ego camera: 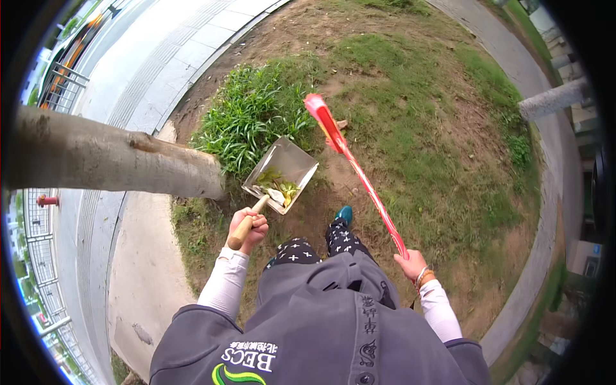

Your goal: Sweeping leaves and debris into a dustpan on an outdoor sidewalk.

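Observation:
My left hand grips the wooden handle of a metal dustpan. Green and yellow leaves and a crumpled whitish scrap lie in the pan, near its handle end. My right hand is closed around the lower end of a long red-and-white broom. The broom's red head points away from me, up and to the right of the dustpan, over bare soil and thin grass. A brown dry leaf lies beside the head.
A thick tree trunk stands close on the left, by a leafy green clump. Beyond are a paved sidewalk and a metal railing. A stone post stands at right, beside a curved path.

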Demonstrator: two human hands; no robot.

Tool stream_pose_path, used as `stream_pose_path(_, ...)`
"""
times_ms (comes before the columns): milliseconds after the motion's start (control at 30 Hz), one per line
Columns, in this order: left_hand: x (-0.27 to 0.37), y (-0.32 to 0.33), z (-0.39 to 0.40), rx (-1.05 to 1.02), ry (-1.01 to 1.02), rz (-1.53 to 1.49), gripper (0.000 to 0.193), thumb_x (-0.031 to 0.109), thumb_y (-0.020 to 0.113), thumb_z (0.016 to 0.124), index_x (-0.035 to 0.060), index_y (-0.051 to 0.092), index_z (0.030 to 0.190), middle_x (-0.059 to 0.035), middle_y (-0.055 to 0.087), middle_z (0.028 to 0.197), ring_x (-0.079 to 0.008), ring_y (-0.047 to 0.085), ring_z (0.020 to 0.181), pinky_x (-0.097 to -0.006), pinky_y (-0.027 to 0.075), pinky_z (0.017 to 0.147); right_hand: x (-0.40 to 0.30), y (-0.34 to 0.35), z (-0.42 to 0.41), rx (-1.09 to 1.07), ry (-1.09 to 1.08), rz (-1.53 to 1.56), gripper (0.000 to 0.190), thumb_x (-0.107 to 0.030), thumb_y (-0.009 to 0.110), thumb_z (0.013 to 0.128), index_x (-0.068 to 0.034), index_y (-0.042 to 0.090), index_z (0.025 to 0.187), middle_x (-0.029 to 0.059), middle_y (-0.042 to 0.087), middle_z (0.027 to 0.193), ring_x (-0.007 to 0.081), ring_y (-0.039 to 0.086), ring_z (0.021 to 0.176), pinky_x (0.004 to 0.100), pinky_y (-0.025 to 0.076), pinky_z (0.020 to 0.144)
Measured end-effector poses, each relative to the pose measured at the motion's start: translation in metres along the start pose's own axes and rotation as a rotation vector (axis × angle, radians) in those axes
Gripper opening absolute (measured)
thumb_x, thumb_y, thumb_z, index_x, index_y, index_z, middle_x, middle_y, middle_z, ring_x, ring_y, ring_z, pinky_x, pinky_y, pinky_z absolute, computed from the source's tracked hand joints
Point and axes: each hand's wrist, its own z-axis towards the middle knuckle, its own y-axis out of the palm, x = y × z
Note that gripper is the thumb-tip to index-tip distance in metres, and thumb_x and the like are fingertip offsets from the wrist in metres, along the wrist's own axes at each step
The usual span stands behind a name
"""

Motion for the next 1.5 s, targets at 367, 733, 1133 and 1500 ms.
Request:
stream_pose_path(367, -0.014, 0.069, 0.126, 0.183, 0.093, -0.116, 0.012, 0.007, 0.045, 0.068, 0.0085, 0.038, 0.078, 0.0015, 0.031, 0.049, -0.0106, 0.032, 0.04, -0.0239, 0.025, 0.041, -0.078, -0.044, 0.199, -0.143, -0.098, -0.493, 0.033, -0.031, 0.056, 0.072, 0.0, 0.06, 0.082, 0.022, 0.06, 0.08, 0.0352, 0.058, 0.08, 0.0411, 0.045, 0.07)
stream_pose_path(733, 0.006, 0.075, 0.116, 0.228, -0.055, -0.12, 0.014, 0.009, 0.047, 0.065, 0.0088, 0.037, 0.055, -0.0033, 0.036, 0.045, -0.0148, 0.034, 0.041, -0.0274, 0.027, 0.04, -0.111, -0.125, 0.17, -0.149, -0.228, -0.52, 0.022, -0.023, 0.058, 0.073, -0.004, 0.056, 0.083, 0.0176, 0.059, 0.072, 0.0353, 0.057, 0.07, 0.0419, 0.045, 0.065)
stream_pose_path(1133, 0.009, 0.046, 0.055, 0.228, 0.007, -0.116, 0.013, 0.009, 0.046, 0.065, 0.0073, 0.034, 0.059, -0.0029, 0.035, 0.05, -0.0122, 0.033, 0.04, -0.0251, 0.027, 0.04, -0.104, -0.149, 0.119, -0.543, 0.043, -0.204, 0.023, -0.021, 0.058, 0.07, -0.003, 0.057, 0.083, 0.0173, 0.061, 0.078, 0.0357, 0.057, 0.077, 0.0394, 0.045, 0.069)
stream_pose_path(1500, 0.006, 0.055, 0.072, 0.333, 0.002, -0.091, 0.011, 0.008, 0.047, 0.064, 0.0048, 0.037, 0.059, -0.0027, 0.035, 0.049, -0.0123, 0.035, 0.04, -0.0257, 0.029, 0.04, -0.13, -0.083, 0.179, -0.192, 0.067, -0.554, 0.021, -0.018, 0.054, 0.072, -0.003, 0.058, 0.086, 0.0198, 0.059, 0.086, 0.0358, 0.057, 0.083, 0.0407, 0.045, 0.073)
